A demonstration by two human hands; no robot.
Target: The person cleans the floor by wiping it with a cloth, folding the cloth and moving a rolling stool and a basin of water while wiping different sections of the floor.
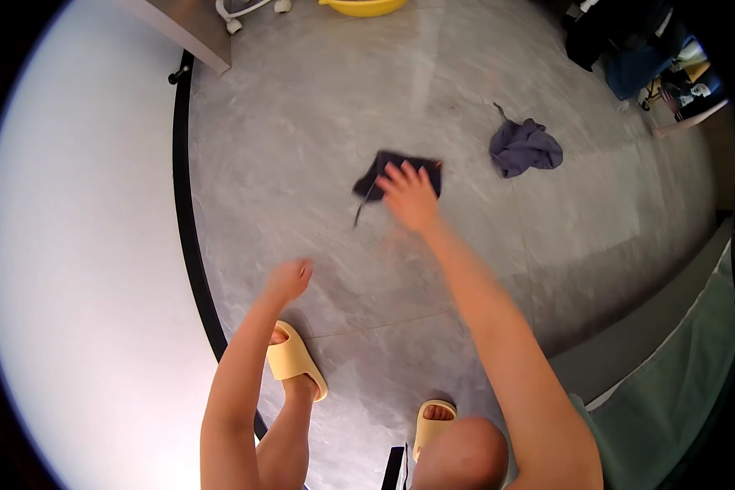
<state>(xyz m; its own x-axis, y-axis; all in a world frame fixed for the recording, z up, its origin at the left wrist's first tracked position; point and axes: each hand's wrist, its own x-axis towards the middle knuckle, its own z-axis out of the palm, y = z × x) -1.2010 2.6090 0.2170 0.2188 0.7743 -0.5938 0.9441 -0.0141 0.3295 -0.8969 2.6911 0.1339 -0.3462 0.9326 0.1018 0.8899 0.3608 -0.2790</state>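
A dark, flat piece of cloth [423, 167] lies on the grey floor, with a thin cord trailing from its lower left and a small red mark at its right edge. My right hand [408, 194] reaches over it, fingers spread across its front part; whether they press on it is hard to see. My left hand [291, 280] hangs above the floor near my left foot, slightly blurred, its fingers curled in with nothing visible in them. To the right of the dark cloth, a crumpled purple-grey cloth [526, 149] with a dark cord rests on the floor.
Yellow slippers [296, 358] are on my feet. A yellow basin [364, 6] and a white caster base [235, 23] stand at the far edge. A white wall runs along the left. Dark clothes and other items pile up at top right; green fabric [670, 400] hangs at lower right.
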